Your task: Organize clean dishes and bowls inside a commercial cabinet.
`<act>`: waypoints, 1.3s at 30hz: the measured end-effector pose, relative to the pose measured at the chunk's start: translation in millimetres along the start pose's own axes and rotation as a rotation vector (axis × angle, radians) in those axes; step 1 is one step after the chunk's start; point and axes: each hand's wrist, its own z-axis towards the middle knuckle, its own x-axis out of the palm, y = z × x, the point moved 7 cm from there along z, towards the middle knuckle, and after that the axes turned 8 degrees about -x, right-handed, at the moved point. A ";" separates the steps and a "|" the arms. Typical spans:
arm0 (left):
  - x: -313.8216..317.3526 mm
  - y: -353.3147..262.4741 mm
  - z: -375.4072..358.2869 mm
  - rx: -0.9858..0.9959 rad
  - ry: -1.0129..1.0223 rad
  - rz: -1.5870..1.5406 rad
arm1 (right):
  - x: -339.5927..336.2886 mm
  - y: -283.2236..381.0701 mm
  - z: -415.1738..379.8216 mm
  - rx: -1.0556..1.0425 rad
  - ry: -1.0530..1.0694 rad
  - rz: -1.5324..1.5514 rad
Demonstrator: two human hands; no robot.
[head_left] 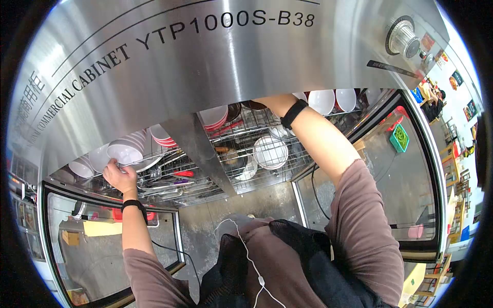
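My left hand (pixel 120 177) is at the front edge of the upper wire rack (pixel 149 158) inside a steel cabinet, its fingers curled over the rim. Just behind those fingers are stacked white bowls (pixel 126 151). My right hand (pixel 275 104) reaches into the upper rack on the other side of the centre post. Its fingers are hidden behind the cabinet's top panel (pixel 215 56), so I cannot see what they touch. Near that wrist stand white bowls (pixel 322 101), and red-rimmed bowls (pixel 214 117) sit to its left.
Both glass doors, left (pixel 102 256) and right (pixel 405 169), stand open. A steel post (pixel 203 154) divides the opening. The lower racks hold white plates (pixel 270 152) and a red-handled utensil (pixel 184 174). A white cable (pixel 249 256) hangs over my front. Another person (pixel 434 107) is far right.
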 end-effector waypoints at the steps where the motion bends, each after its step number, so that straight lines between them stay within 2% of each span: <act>1: -0.7 0.8 0.4 0.004 -0.001 0.003 | -3.0 2.4 -1.3 0.009 -0.017 0.047; 4: -1.2 -0.7 -0.4 0.004 -0.004 -0.015 | -7.2 7.0 -4.7 -0.021 -0.003 0.005; 7: 1.0 3.7 -1.9 0.006 0.007 -0.018 | 4.7 -10.9 -5.5 -0.172 0.085 -0.320; 8: 1.9 5.1 -2.7 0.019 0.006 -0.016 | 8.1 -21.5 -13.9 -0.144 0.137 -0.300; 12: 7.8 14.7 -5.9 0.018 0.023 0.000 | -34.6 15.7 -40.8 -0.137 0.274 -0.577; 15: 4.8 9.6 -3.9 0.002 0.055 0.013 | -67.9 16.1 -75.1 -0.166 0.118 -0.512; 16: 2.7 6.0 -3.7 0.002 0.048 0.014 | -81.2 14.3 -85.4 -0.132 0.156 -0.519; 19: 7.0 12.6 -5.5 -0.021 0.075 0.023 | -122.3 -4.7 -127.2 -0.121 -0.016 -0.627; 23: 2.2 4.2 -2.4 -0.014 0.051 0.007 | -176.9 -30.3 -161.6 0.016 -0.098 -0.806; 25: 4.0 5.7 -2.6 -0.036 0.055 0.002 | -192.1 -46.7 -169.3 0.145 -0.047 -0.821; 28: 3.7 4.3 -3.0 -0.054 0.038 0.001 | -203.1 -67.6 -175.7 0.110 -0.031 -0.866; 31: 4.3 7.6 -4.3 -0.045 0.030 -0.010 | -203.6 -85.2 -179.1 0.163 0.038 -0.862; 39: 4.6 7.4 -4.0 -0.034 0.041 -0.003 | -205.8 -114.4 -178.1 0.380 0.151 -0.669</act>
